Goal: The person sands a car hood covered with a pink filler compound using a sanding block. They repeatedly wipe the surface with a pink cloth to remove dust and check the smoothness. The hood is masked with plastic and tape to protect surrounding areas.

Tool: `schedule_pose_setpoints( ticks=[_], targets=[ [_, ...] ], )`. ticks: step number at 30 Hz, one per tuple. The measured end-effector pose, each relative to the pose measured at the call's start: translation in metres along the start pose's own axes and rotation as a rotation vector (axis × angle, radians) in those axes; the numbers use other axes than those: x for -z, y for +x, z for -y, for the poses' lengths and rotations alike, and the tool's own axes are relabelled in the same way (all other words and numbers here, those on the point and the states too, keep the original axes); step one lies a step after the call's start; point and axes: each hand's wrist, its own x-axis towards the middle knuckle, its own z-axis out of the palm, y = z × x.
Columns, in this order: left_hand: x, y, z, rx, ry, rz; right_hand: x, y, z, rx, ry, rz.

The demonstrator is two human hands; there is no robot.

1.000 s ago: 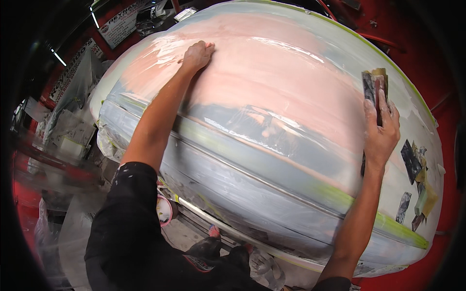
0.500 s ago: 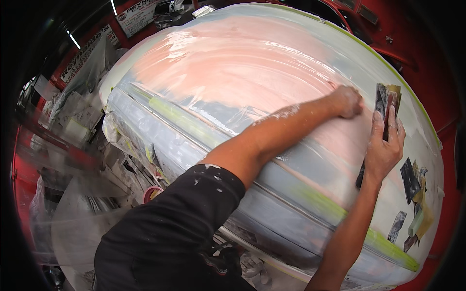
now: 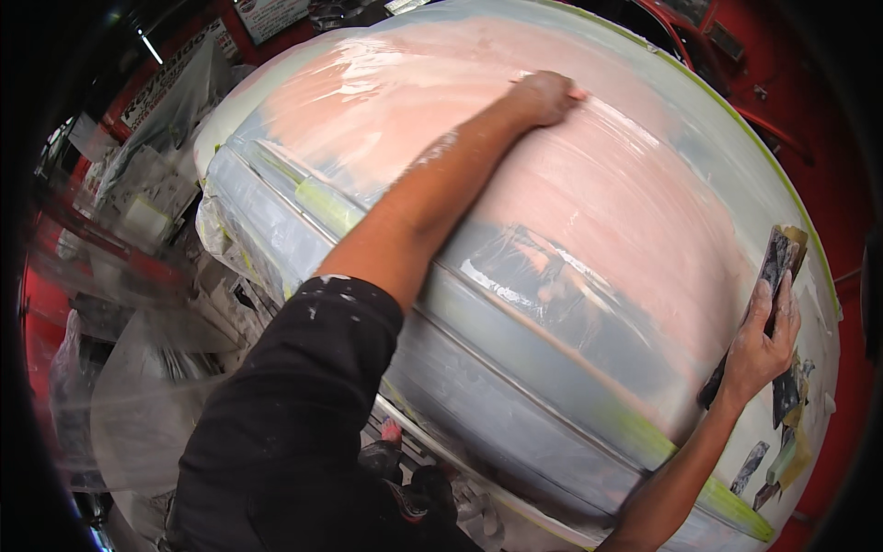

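Note:
My left hand [image 3: 544, 98] is pressed on the upper part of a large curved vehicle panel [image 3: 625, 193] patched pink, grey and pale white, with wet, shiny streaks. Its fingers are curled around something small and pinkish that I cannot make out. At the right side my right hand [image 3: 765, 345] grips a long dark sanding block [image 3: 780, 258] with tan paper at its top, held over the panel. Just below that hand, dark and tan sandpaper strips [image 3: 787, 455] lie on the panel.
Green tape runs along the far edge [image 3: 736, 120]. Left of the panel are crumpled plastic sheeting [image 3: 138, 386], grey clutter [image 3: 147, 221] and printed signs [image 3: 271, 14]. A red vehicle body [image 3: 763, 129] stands behind on the right. My dark-clad legs show below.
My left hand went right and down across the panel, then back up and left. My right hand and block have shifted down and right in view. The wet streaks on the pink area have changed.

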Motion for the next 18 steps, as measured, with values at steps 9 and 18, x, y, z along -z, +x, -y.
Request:
schedule_pose_setpoints(
  ticks=[9, 18],
  targets=[
    [0.066, -0.057, 0.149, 0.313, 0.617, -0.219, 0.010, 0.002, -0.009, -0.027, -0.077, 0.020],
    [0.035, -0.015, 0.062, 0.031, 0.435, -0.021, 0.010, 0.001, -0.004, -0.049, -0.023, 0.043]
  ],
)
